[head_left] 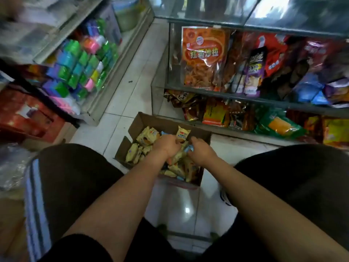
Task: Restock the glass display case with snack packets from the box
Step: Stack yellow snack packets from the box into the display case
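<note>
We are crouched over the cardboard box (198, 134), which sits on the floor tiles (132, 91) just in front of the glass display case (170, 53), placed there, we judge, so that each packet has only a short trip from box to shelf. Both of our hands are down inside the box.

Our left hand (167, 146) is curled around a yellow snack packet (182, 136) that stands up above the heap at the far side of the box; the fingers themselves are hidden beneath the hand, so we cannot tell how tightly they grip. Our right hand (203, 153), just right of it in the box, has its fingers bent down into the pile, with a blue packet (188, 148) at its fingertips; it looks like a pinch, though that is our judgement. We seem to be gathering several at once rather than one apiece.

Counting: one box, two hands, and one case with two shelves showing behind the box. The packets in the box overlap too much for a true count; well over a dozen yellow ones show, with a few blue among them. The upper shelf holds one big orange bag (204, 57) at its left end.
</note>
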`<state>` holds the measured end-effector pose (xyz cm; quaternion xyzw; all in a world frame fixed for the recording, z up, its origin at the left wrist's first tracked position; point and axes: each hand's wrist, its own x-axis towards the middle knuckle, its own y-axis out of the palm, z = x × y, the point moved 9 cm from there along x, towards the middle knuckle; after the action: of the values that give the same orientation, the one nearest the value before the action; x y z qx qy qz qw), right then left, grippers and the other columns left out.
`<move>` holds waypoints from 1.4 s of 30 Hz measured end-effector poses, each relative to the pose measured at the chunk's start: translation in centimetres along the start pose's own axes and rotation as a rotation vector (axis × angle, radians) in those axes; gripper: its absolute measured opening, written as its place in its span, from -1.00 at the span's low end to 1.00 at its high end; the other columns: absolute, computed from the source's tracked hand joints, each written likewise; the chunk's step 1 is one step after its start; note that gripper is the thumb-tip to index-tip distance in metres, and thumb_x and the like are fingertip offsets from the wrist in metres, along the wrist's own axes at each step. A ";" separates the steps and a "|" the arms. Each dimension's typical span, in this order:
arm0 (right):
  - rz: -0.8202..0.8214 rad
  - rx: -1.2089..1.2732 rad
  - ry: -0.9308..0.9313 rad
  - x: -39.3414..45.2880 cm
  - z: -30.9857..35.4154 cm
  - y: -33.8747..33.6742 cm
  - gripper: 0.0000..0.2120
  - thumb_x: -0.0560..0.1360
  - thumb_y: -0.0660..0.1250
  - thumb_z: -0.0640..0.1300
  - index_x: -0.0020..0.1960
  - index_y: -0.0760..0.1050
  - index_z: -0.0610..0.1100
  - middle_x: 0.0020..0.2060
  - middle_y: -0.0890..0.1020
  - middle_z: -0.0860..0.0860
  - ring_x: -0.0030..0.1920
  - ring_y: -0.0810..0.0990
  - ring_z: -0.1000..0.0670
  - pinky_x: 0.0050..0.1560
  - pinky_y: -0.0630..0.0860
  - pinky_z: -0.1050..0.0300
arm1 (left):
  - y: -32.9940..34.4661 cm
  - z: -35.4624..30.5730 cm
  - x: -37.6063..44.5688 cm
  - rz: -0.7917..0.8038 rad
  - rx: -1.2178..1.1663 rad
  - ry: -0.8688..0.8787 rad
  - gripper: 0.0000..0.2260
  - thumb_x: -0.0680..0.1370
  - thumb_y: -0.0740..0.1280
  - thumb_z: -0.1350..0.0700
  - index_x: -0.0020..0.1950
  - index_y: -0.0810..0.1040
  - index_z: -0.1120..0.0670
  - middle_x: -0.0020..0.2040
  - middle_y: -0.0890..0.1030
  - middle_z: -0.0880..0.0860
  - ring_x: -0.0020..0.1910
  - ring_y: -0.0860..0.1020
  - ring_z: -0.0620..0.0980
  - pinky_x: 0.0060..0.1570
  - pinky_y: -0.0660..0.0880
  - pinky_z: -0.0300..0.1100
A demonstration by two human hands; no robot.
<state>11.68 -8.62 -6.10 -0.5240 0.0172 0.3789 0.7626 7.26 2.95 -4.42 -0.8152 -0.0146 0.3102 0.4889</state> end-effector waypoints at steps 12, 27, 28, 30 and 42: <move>0.384 0.048 0.048 19.8 -4.0 10.0 -0.32 0.39 0.17 0.32 0.48 0.11 0.29 0.46 0.26 -0.17 0.40 0.32 -0.25 0.40 0.33 -0.11 | 14.1 5.1 15.6 0.296 0.125 -0.022 -0.58 0.57 0.32 0.02 0.38 0.38 0.13 0.38 0.39 0.15 0.35 0.38 0.12 0.31 0.36 -0.03; -0.078 0.182 -0.139 5.3 0.1 -3.0 -0.74 0.51 0.32 -0.04 0.17 0.38 0.12 0.15 0.30 -0.10 -0.22 0.53 -0.15 -0.19 0.53 0.05 | 3.8 5.8 5.1 0.142 -0.910 -0.339 -0.64 0.32 0.33 -0.17 -0.04 0.53 0.04 -0.07 0.53 0.14 -0.11 0.53 0.07 -0.08 0.40 -0.10; -0.085 0.211 -0.178 3.9 0.9 -4.9 -0.74 0.51 0.33 -0.08 0.14 0.39 0.12 0.12 0.32 -0.10 -0.17 0.53 -0.14 -0.16 0.52 0.07 | 1.7 4.8 3.4 0.087 -1.107 -0.368 -0.67 0.32 0.31 -0.14 -0.12 0.53 0.09 -0.17 0.56 0.18 -0.23 0.54 0.08 -0.17 0.44 -0.12; -0.113 0.294 -0.260 1.2 2.5 -9.1 -0.73 0.49 0.35 -0.14 0.08 0.40 0.18 0.10 0.36 -0.08 -0.04 0.50 -0.09 -0.08 0.49 0.17 | -3.2 1.3 0.0 0.012 -1.387 -0.285 -0.76 0.52 0.22 -0.01 -0.16 0.54 0.13 -0.36 0.60 0.13 -0.44 0.57 0.06 -0.41 0.51 -0.21; -0.673 0.546 -0.664 -18.1 4.5 -37.4 -0.32 0.50 0.36 -0.21 0.43 0.21 0.35 0.17 0.40 -0.05 0.09 0.40 0.32 0.21 0.35 0.41 | -24.9 -24.1 -15.6 -0.285 -1.226 0.433 -0.65 0.55 0.33 0.02 0.28 0.35 0.08 0.06 0.64 0.13 -0.16 0.66 0.05 -0.25 0.62 -0.01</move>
<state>19.39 -21.24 33.03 -0.1355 -0.2954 0.2407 0.9146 14.18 -8.20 31.26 -0.9797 -0.1974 0.0072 -0.0350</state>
